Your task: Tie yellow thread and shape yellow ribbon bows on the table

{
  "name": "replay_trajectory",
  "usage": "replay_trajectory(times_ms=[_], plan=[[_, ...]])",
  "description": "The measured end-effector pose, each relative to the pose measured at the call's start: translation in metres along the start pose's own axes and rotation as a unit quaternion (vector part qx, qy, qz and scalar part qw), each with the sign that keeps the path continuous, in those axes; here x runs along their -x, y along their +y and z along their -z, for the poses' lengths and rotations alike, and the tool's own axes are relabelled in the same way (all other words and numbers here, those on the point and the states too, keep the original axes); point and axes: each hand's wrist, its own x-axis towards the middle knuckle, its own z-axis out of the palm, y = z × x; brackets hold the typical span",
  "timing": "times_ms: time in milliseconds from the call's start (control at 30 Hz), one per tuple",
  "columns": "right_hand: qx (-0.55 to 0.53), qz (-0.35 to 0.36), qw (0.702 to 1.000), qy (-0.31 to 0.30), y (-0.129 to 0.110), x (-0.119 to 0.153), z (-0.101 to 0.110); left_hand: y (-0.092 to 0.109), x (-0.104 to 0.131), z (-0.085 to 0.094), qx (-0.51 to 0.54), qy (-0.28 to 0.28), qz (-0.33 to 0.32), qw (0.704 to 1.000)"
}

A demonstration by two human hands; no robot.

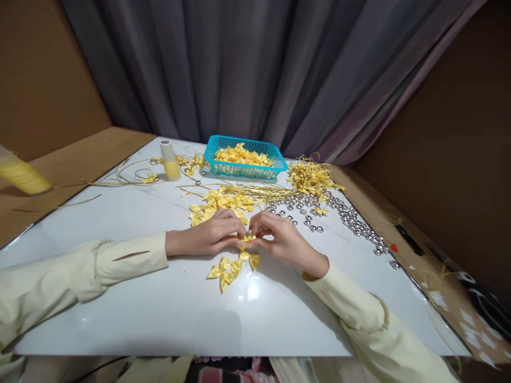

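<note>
Between the fingertips of both hands is a small yellow ribbon bow [248,239], held just above the white tabletop. My left hand [217,232] pinches its left side, and my right hand [279,236] pinches the right side with thumb and forefinger. Several more yellow bows [227,270] lie on the table just below my hands. A larger pile of yellow bows [227,199] spreads behind my left hand, partly hidden by it. Silver rings or beads [307,202] are scattered beyond my right hand.
A turquoise basket [247,171] full of yellow bows stands at the back. Gold cords [267,192] and a tasselled yellow heap [309,175] lie before it. A thread spool [171,162] stands back left; another yellow spool [24,175] is farther left. Black scissors-like handles [485,303] rest at right.
</note>
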Motion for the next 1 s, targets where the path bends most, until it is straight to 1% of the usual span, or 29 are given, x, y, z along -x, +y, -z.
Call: replay_trajectory(times_ms=[100, 267, 400, 467, 533, 600, 700, 867, 1000], plan=[[0.005, 0.004, 1.0, -0.007, -0.0018, 0.0003, 0.0006, -0.0007, 0.0002, -0.0004, -0.007, 0.0, -0.007, 1.0], [0.012, 0.018, 0.997, -0.07, -0.0049, 0.0009, 0.0036, -0.0025, 0.0009, -0.0014, -0.019, 0.006, -0.032, 0.999], [0.014, 0.0, 0.995, -0.097, -0.0075, 0.0007, 0.0065, -0.0036, 0.0018, -0.0015, -0.007, -0.004, -0.031, 0.999], [0.0, -0.026, 0.994, -0.102, -0.0082, 0.0, 0.008, -0.0041, 0.0024, -0.0017, 0.001, -0.008, -0.015, 1.0], [-0.045, -0.07, 0.991, -0.101, -0.0074, -0.0007, 0.0089, -0.0041, 0.0025, -0.0018, 0.014, -0.006, 0.012, 1.0], [-0.11, -0.122, 0.982, -0.098, -0.005, -0.0011, 0.0089, -0.0036, 0.002, -0.0017, 0.028, -0.002, 0.038, 0.999], [-0.19, -0.178, 0.961, -0.097, -0.0008, -0.0013, 0.0074, -0.0029, 0.0009, -0.001, 0.04, -0.005, 0.045, 0.998], [-0.223, -0.222, 0.941, -0.121, -0.0022, -0.0018, 0.0065, -0.003, 0.001, -0.0008, 0.049, -0.018, 0.047, 0.998], [-0.244, -0.237, 0.929, -0.144, -0.0063, -0.0019, 0.0072, -0.0036, 0.0022, -0.0016, 0.043, -0.021, 0.039, 0.998]])
